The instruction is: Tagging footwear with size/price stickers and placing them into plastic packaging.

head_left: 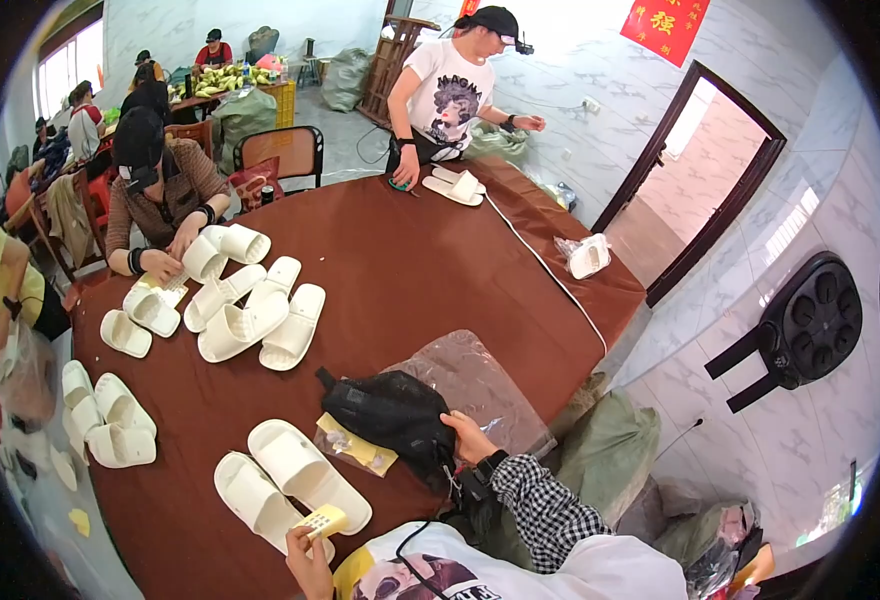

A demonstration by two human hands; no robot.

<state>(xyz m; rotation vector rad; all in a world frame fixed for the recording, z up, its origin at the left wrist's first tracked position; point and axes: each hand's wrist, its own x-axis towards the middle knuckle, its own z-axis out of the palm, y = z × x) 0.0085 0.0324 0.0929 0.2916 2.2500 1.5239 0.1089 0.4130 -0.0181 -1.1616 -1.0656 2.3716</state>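
Observation:
My left hand (308, 566) is at the table's near edge, fingers closed on a small yellow card (325, 520) with rows of pale pieces on it. Just beyond lies a pair of white slippers (305, 470), side by side, and the card overlaps the nearer one. My right hand (470, 437) grips the edge of a black fabric bag (390, 415). Partly under that bag is another yellow sheet (360, 448) with whitish bits on it. A clear plastic bag (490, 395) is spread out behind and to the right of the black bag.
More white slippers (245, 325) lie in pairs across the brown-covered table (390, 260). A person (165, 190) handles slippers at the left; another (455, 90) stands at the far end. A white cable (545, 270) runs along the right side. Green sacks (610, 440) stand beside the table.

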